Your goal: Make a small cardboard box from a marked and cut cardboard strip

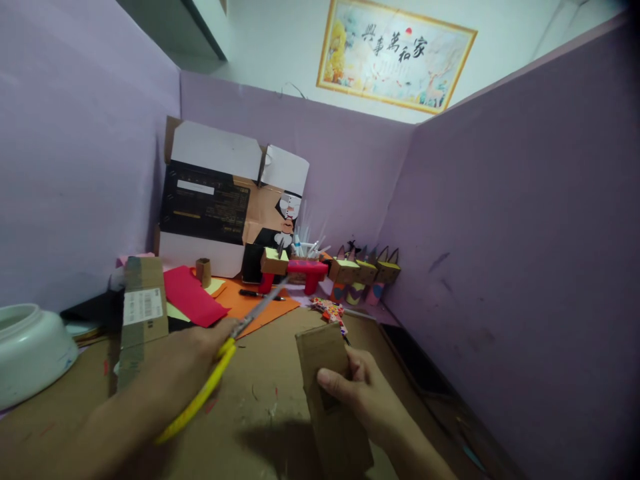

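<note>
A pair of yellow-handled scissors is in my left hand, its blades pointing up and away to the right. My left fingers are wrapped near the pivot, partly hidden behind the hand. A long, folded strip of brown cardboard stands tilted in front of me. My right hand grips its right edge, thumb on the near face and fingers behind. The scissor blades are apart from this cardboard.
A cardboard-covered table holds small scraps. Left are a white pot, a taped cardboard piece and red paper. Behind stand a flattened box, a red-legged cardboard figure and several eared figures. Purple panels enclose three sides.
</note>
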Tool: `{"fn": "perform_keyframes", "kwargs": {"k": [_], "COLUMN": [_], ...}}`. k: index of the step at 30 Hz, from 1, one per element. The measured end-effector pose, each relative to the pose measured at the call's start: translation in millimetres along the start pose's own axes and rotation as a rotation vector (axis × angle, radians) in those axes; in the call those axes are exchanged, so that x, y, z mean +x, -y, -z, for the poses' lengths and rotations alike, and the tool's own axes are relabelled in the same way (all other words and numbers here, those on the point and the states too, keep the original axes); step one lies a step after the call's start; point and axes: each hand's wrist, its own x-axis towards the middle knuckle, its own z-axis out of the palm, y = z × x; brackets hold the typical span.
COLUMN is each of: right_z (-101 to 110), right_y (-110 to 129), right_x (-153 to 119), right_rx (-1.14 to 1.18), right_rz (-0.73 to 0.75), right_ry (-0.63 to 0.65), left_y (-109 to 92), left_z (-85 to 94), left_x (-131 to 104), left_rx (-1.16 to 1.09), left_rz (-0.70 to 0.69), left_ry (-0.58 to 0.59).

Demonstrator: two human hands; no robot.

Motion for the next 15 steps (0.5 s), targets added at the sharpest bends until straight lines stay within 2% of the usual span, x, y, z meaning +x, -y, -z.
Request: {"fn": "perform_keyframes", "kwargs": {"k": [2, 7, 11, 15], "right_z": [1, -2, -2, -4], "right_y": [-2, -11, -19, -20], "right_x": [2, 7, 10, 11], "right_rx": [0.056, 0.213, 0.28, 0.283], "right_rz": [0.014, 0.003, -0.04, -0.042], "right_ry": [-0.001, -0.033, -0.061, -0.083], "left_y": [13, 44, 55, 57], "left_z": [-1.3, -28.4, -48.1, -53.5], "left_x": [10, 30, 37, 39], "left_rx": [0.11, 0.047, -0.002, -0.039], "left_rz": [0.128, 0.211, 0.232, 0.285], "left_ry": [0.004, 0.065, 0.051, 0.026]}}
